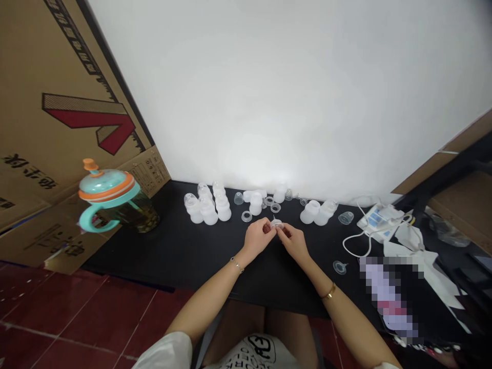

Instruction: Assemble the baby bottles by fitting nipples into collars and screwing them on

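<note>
My left hand point(258, 237) and my right hand point(294, 243) meet over the middle of the black table, with fingers pinched on opposite sides of a small white ring point(275, 224) that has a clear tip poking up. Just beyond them lie loose white rings point(246, 217), a clear dome cap point(239, 198) and a white bottle point(255, 207). Left of these, several white bottles with clear caps point(208, 212) stand grouped. To the right are more white bottles point(309, 212), a clear cap point(346, 218) and a clear nipple-like part point(340, 267).
A large jug with a teal handle point(100, 218) and orange-rimmed lid stands at the left by a cardboard box point(31, 128). On the right are a white device with cables point(378, 221), crumpled papers point(442, 271) and a pixelated flat item point(388, 300). A white wall point(277, 92) rises behind the table point(172, 256).
</note>
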Tool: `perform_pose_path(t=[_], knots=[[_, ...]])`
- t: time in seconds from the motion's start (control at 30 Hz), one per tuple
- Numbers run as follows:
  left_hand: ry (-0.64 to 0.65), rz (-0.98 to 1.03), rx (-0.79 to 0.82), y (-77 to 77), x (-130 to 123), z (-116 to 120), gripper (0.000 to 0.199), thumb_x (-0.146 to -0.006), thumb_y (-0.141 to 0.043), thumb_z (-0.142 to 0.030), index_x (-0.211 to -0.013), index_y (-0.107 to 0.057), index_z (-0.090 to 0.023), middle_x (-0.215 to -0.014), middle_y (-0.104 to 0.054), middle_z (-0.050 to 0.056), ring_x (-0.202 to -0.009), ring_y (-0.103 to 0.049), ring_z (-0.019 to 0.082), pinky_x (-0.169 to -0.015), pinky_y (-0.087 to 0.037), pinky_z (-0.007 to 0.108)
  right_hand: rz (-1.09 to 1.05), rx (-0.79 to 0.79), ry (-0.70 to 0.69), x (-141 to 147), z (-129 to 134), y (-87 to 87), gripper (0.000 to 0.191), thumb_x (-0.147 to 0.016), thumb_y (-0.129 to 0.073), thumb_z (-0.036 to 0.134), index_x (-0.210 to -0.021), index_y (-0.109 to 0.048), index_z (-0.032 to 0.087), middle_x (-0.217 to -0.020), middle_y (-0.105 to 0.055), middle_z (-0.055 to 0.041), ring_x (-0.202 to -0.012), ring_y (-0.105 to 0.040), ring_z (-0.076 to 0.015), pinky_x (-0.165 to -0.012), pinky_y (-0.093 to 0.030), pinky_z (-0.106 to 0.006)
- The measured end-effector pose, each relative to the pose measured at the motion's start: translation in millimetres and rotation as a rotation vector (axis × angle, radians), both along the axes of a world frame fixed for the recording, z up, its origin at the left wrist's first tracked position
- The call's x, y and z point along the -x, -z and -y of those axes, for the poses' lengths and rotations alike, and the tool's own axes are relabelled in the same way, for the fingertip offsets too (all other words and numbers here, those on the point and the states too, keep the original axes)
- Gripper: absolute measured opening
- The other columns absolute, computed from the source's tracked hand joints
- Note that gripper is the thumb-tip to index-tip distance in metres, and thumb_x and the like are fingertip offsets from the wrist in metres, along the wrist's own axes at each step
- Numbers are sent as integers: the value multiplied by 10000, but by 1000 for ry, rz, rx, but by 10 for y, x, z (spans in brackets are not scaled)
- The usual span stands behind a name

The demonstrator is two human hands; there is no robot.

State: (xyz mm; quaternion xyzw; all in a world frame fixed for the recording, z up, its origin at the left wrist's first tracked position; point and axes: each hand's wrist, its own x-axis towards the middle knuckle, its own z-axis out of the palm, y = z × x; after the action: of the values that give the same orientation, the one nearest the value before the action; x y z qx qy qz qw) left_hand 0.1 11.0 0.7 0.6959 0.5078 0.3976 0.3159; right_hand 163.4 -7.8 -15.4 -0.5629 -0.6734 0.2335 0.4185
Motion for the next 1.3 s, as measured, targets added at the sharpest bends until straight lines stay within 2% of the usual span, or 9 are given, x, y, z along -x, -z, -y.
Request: perform_pose_path(t=[0.3,0.53,1.3], knots=[[0,5,-7,2,3,2,207,-832,-612,-321,-687,-537,-195,-638,-561,-45,-617,-516,113,-616,-355,240,11,-19,2,11,3,-15,348,-949,-543,456,-834,-716,177,-598,-584,6,-551,-518,-155,-540,-370,-257],[2,6,-5,9,-7,-5,209,-837,-607,-320,-685,-537,-195,-635,-551,-47,-611,-505,112,-614,-350,240,12,-20,6,1,-5,2,345,-944,-540,453,-894,-736,175,-605,-605,5,-554,-532,-161,-551,-384,-262],[1,-9,-15,36,-2,-12,218,-837,-610,-321,-677,-531,-197,-628,-551,-51,-602,-500,111,-603,-334,242,28,-34,12,-2,-14,12,357,-944,-534,457,-816,-714,177,-575,-573,11,-544,-515,-157,-537,-365,-258]])
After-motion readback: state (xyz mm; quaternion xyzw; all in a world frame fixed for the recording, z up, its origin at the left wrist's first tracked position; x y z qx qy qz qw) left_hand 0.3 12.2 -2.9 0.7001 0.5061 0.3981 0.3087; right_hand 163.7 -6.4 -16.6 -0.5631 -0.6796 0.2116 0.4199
